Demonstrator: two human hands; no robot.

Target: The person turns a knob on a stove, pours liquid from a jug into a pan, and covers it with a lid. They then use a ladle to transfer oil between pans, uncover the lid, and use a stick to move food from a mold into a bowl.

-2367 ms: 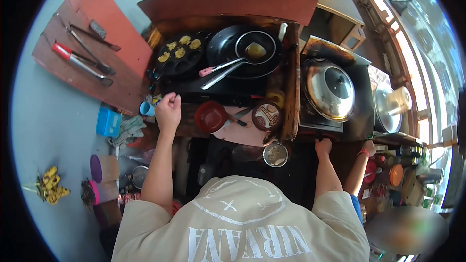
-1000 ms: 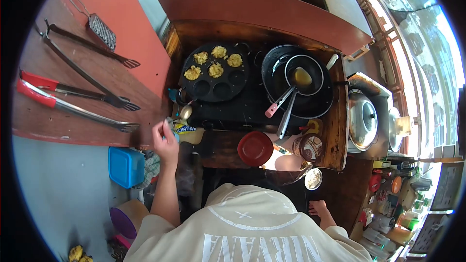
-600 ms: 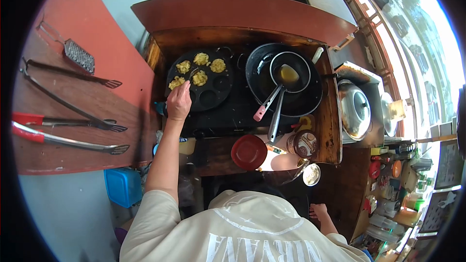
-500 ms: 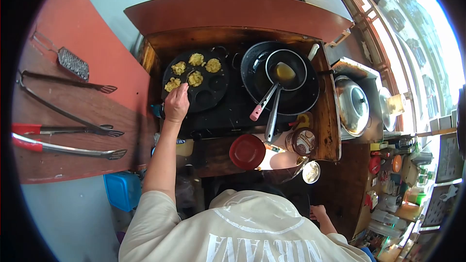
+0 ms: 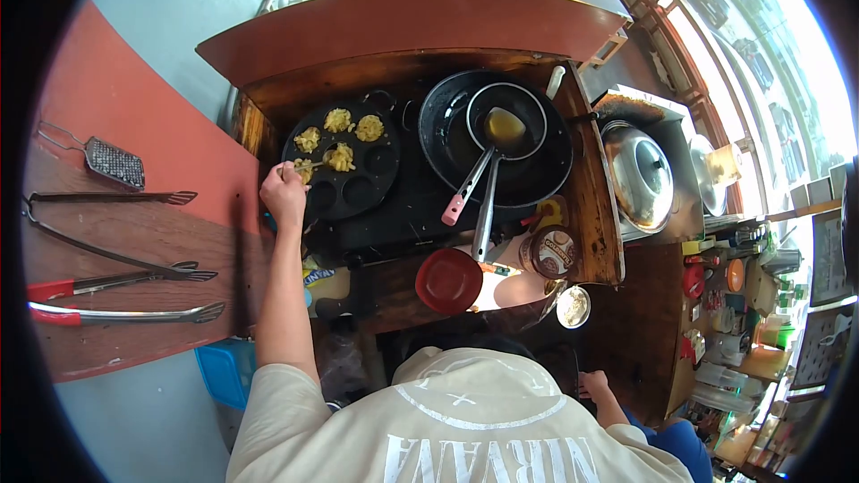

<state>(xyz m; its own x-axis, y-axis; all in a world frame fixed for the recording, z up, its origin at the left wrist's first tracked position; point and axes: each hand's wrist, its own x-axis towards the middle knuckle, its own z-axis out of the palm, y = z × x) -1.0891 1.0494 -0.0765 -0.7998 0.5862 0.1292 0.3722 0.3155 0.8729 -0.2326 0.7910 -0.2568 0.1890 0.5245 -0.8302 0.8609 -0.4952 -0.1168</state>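
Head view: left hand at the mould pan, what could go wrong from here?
1. The left hand grips a thin utensil low over the black mould pan; knuckles could touch hot metal, if it is on heat.
2. Prying a yellow piece may break it or flip it out.
3. The pink-tipped handle juts toward the person; a sleeve could catch it and tip the small pan.

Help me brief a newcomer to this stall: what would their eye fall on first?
Probably the black dimpled pan on the cooktop, yellow food lumps in its far cups, with the left hand holding a small utensil over it. Right of it sits a big black wok with a smaller pan inside; a red bowl stands out on the near ledge.
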